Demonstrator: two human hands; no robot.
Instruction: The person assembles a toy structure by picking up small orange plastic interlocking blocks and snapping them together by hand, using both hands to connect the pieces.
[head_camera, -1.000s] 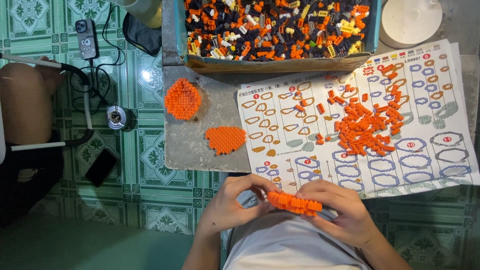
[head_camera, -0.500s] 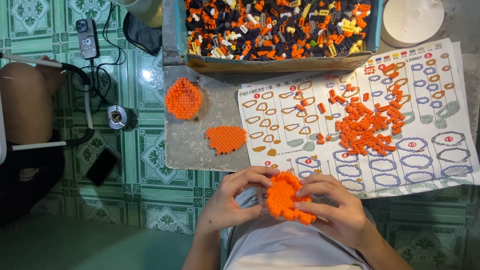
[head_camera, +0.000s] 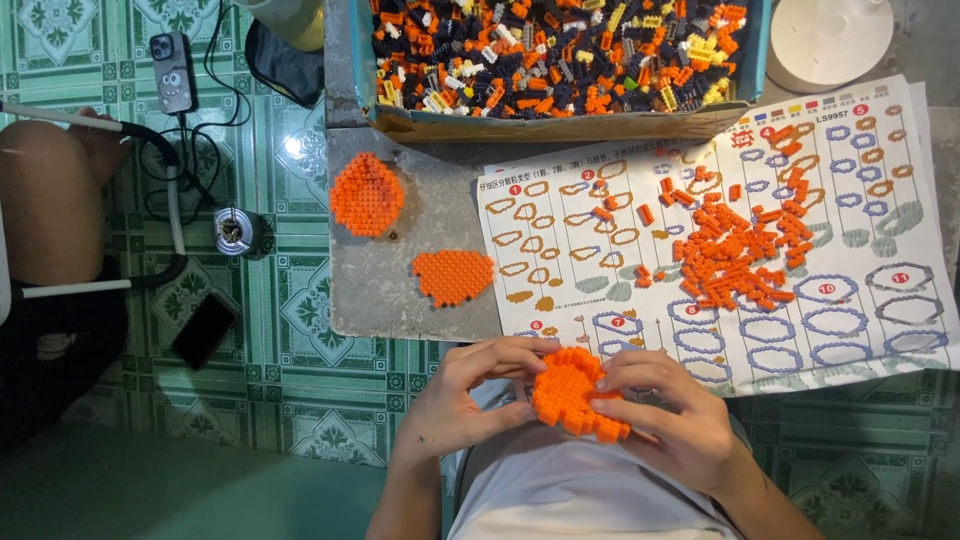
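Both hands hold one flat orange brick piece (head_camera: 572, 392) close to my body, its studded face turned up. My left hand (head_camera: 470, 392) grips its left edge with the fingers curled over the top. My right hand (head_camera: 668, 415) holds the right edge, with fingertips pressed on the piece. A loose pile of small orange bricks (head_camera: 738, 252) lies on the printed instruction sheet (head_camera: 850, 300) just beyond my hands. Two finished orange pieces rest on the grey slab: a rounder orange piece (head_camera: 367, 194) and a flatter orange piece (head_camera: 453, 275).
A blue tray (head_camera: 560, 122) full of mixed bricks stands at the far edge, a white round lid (head_camera: 830, 40) to its right. On the green tiled floor at left lie a phone (head_camera: 204, 330), a second device (head_camera: 172, 70) with cables, a small round can (head_camera: 234, 230), and another person's leg (head_camera: 45, 200).
The orange piece was held edge-on a second ago. My hands have turned it so its flat studded face points up, and drawn it slightly closer to my body.
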